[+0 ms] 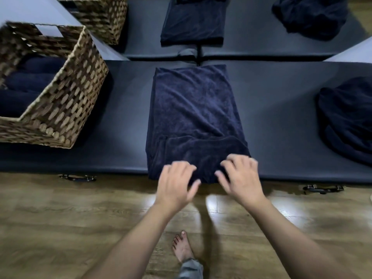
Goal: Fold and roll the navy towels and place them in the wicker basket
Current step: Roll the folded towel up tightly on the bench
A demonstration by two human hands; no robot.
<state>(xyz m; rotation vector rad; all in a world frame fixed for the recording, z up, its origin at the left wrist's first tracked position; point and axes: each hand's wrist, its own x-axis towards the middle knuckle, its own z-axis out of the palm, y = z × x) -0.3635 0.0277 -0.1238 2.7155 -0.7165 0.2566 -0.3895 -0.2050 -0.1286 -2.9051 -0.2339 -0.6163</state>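
A navy towel [191, 109] lies folded into a long strip across the dark padded table [281, 109], its near end turned over into the start of a roll. My left hand [175, 182] and my right hand [241, 176] rest side by side on that near rolled end, fingers curled on the cloth. The wicker basket [66, 109] stands on the table at the left, and several rolled navy towels [26, 81] lie inside it. A heap of loose navy towels [348, 119] sits at the table's right end.
A mirror along the table's far edge repeats the towel [193, 23], the basket [100, 15] and the heap [310, 15]. Wooden floor lies below the near table edge, with my bare foot [182, 248] on it. Metal latches [78, 177] hang from the table's front.
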